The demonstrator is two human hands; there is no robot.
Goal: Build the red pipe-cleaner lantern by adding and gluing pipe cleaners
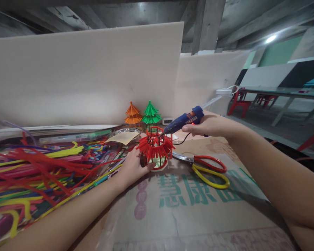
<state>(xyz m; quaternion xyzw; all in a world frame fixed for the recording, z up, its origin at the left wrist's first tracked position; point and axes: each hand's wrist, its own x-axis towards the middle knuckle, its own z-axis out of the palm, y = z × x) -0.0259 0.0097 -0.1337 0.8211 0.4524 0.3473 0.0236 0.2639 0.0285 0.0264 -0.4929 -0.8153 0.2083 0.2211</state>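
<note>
A red pagoda model [157,148], apparently of pipe cleaners, stands upright on a pale base at the middle of the table. My left hand [136,166] grips its lower part from the left, thumb at the base and the other fingers partly hidden behind it. In my right hand [211,124] is a blue hot glue gun [183,120], with a clear glue stick out of its back end and a small red light lit. Its nozzle points down-left at the top of the red roof; whether it touches cannot be made out.
Scissors [208,169] with red and yellow handles lie right of the model. Loose coloured pipe cleaners [42,167] cover the left side. Orange [133,113] and green [150,115] pagodas stand behind, near a metal dish [115,133]. A white board [89,76] walls the back; printed cardboard [178,223] lies in front.
</note>
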